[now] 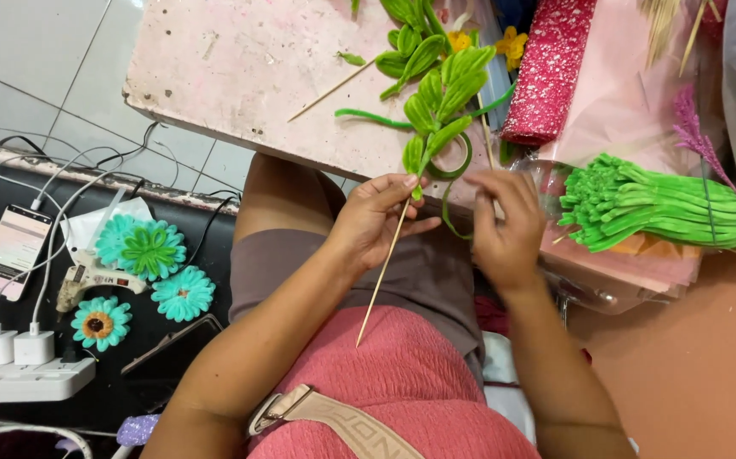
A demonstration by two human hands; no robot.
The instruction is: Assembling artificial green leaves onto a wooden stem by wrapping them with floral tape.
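Pale floor tiles [36,59] fill the far left, and a worn pink table [240,76] stretches across the far middle. On the dark surface at the left lies a phone [13,252] on a white cable, with a white power strip [24,380] and two plugs nearer. Just right of the phone rests a glue gun [87,276], and about it lie turquoise fabric flowers [151,251], one topped with green petals.

Near the middle, the left hand [374,223] pinches a thin wooden skewer [382,272] between thumb and fingers, clamped high on the stick where a leafy green pipe-cleaner stem [440,106] is bound to it; the stem rises over the table edge while the bare end of the skewer slants down over the lap. The right hand [504,225] sits just beside it, fingers curled together, seemingly on a loop of green pipe cleaner [453,170], though the fingertips are hidden from this angle.

Farther right, a red sparkly roll [548,72] lies on the table, and a bundle of bright green pipe cleaners [657,212] rests on pink sheets [631,93] at the right edge.
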